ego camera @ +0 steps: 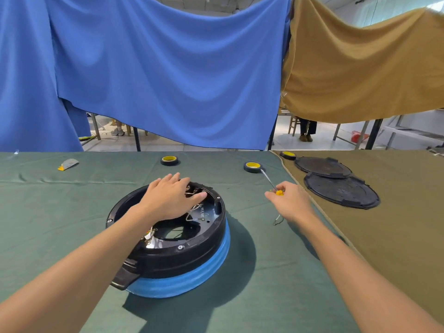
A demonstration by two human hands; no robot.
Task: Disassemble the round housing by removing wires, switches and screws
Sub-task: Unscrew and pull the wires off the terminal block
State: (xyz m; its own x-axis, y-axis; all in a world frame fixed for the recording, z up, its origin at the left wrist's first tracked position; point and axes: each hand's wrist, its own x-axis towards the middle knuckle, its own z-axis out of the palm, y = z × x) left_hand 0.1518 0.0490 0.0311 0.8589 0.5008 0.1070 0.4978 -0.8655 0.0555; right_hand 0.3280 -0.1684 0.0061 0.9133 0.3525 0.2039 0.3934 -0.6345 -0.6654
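Observation:
The round housing point(182, 255), black on top with a blue band below, lies open side up on the green cloth. Loose pale wires point(194, 210) and several rim screws point(180, 247) show inside it. My left hand point(168, 198) rests flat over the far part of the housing, fingers spread and touching the wires near the rim. To the right of the housing, my right hand point(288, 200) grips a screwdriver point(269, 180) by its yellow handle, the metal shaft pointing away from me. A short wire piece point(277, 220) lies on the cloth beneath that hand.
Two black round covers point(341, 191) lie on the brown cloth at the right. Three tape rolls point(252, 167) stand along the far side of the table. A grey and yellow object point(68, 163) lies far left. Blue and brown curtains hang behind the table.

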